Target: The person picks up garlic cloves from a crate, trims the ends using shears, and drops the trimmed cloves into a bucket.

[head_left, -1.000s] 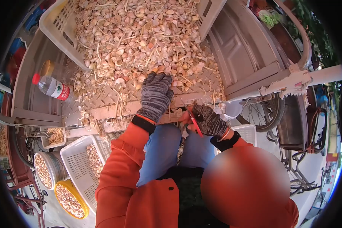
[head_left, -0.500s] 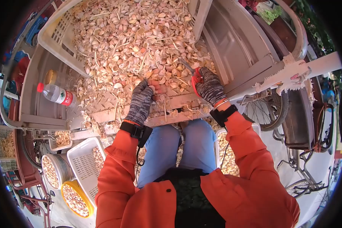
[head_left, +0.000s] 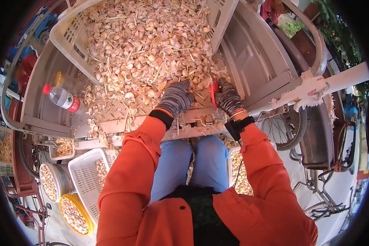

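My right hand [head_left: 227, 97], in a dark grey knitted glove, is closed around the red handles of a pair of scissors [head_left: 214, 91], whose blades point away from me over the garlic. To its left, my left hand [head_left: 177, 98] in a matching glove reaches to the near edge of the heap, fingers curled together; I cannot tell what is in them. Loose garlic cloves [head_left: 147, 53], mixed with dry stalks and skins, spread across the metal cart bed [head_left: 110, 116] in front of both hands.
White plastic crates [head_left: 71, 53] flank the heap, one on each side. A red-capped water bottle [head_left: 63, 98] lies at the left. Below stand a white crate [head_left: 86, 174], a yellow bucket [head_left: 86, 213] and a pale bucket [head_left: 65, 180], all with cloves. A pole [head_left: 340, 82] juts out at right.
My left hand has moved right and turned toward the scissors, its fingers at the garlic edge. My right hand stays nearby with the scissors, which now point more straight ahead.
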The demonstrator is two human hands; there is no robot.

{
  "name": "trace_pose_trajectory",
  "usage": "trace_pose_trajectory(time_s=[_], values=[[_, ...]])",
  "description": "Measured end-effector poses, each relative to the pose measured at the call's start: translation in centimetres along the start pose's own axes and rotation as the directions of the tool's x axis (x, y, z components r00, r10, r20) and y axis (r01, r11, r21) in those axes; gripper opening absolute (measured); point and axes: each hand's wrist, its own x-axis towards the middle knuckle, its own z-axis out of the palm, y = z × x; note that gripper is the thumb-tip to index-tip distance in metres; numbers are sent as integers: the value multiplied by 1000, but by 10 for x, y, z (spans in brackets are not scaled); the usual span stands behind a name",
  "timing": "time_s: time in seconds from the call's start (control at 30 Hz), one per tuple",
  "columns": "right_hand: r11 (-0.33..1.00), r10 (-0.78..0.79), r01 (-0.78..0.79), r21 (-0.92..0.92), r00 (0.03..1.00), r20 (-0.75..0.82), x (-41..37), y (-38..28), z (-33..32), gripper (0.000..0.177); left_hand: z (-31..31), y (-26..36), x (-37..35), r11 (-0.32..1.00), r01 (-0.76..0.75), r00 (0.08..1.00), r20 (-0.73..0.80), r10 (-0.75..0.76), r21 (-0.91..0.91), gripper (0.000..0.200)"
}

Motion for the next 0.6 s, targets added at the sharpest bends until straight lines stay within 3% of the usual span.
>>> trace_pose_trajectory(time_s=[0.03, 0.07, 0.1, 0.13, 0.17, 0.2, 0.27, 0.3, 0.33, 0.4, 0.43, 0.47, 0.5, 0.53, 0.6], values=[[977, 129, -150, 155, 982, 135, 12, 53, 27, 23, 1, -2, 1, 885, 171, 980, -16, -197, -434, 28], [977, 131, -150, 150, 983, 127, 8, 41, 14, 23, 3, -3, 2, 564, 275, 927, 59, -370, -779, 26], [967, 90, -126, 220, 982, 168, 1, 10, -11, 22, 5, -6, -6, 31, 259, 915, 235, -327, -965, 21], [951, 41, -102, 292, 977, 209, -7, -22, -30, 21, 10, -1, -13, 27, 252, 917, 230, -325, -967, 21], [883, 27, -120, 453, 978, 207, -14, -44, -37, 20, 14, 4, -22, -326, 210, 894, 316, -318, -922, 20], [883, 20, -115, 455, 978, 208, -21, -58, -40, 20, 19, 10, -30, -635, 139, 875, 394, -280, -760, 18], [939, -197, 147, 310, 971, 137, -36, -80, -45, 25, 24, 31, -41, -701, 71, 845, 416, -336, -710, 19], [905, -269, 250, 344, 963, 7, -47, -99, -41, 27, 20, 48, -48, -767, 15, 806, 461, -370, -642, 17], [906, -271, 251, 342, 963, 11, -54, -104, -43, 27, 17, 59, -56, -822, -46, 765, 509, -394, -568, 16], [935, -289, 227, 271, 933, 213, -63, -114, -48, 30, 24, 60, -73, -794, 23, 822, 464, -330, -607, 18], [942, -190, 145, 304, 974, 125, -72, -128, -61, 31, 27, 57, -80, -839, -30, 831, 453, -323, -543, 16], [939, -201, 154, 307, 971, 128, -75, -122, -60, 31, 30, 54, -88, -876, -84, 840, 440, -319, -475, 15], [947, -112, 59, 316, 982, 152, -79, -108, -55, 32, 29, 55, -95, -894, -108, 845, 433, -313, -435, 10], [945, -16, -42, 323, 985, 174, -83, -94, -49, 33, 28, 57, -101, -892, -112, 845, 431, -317, -438, 10], [927, 6, -96, 363, 970, 242, -93, -88, -44, 35, 27, 68, -111, -838, -77, 864, 383, -326, -540, 6]])
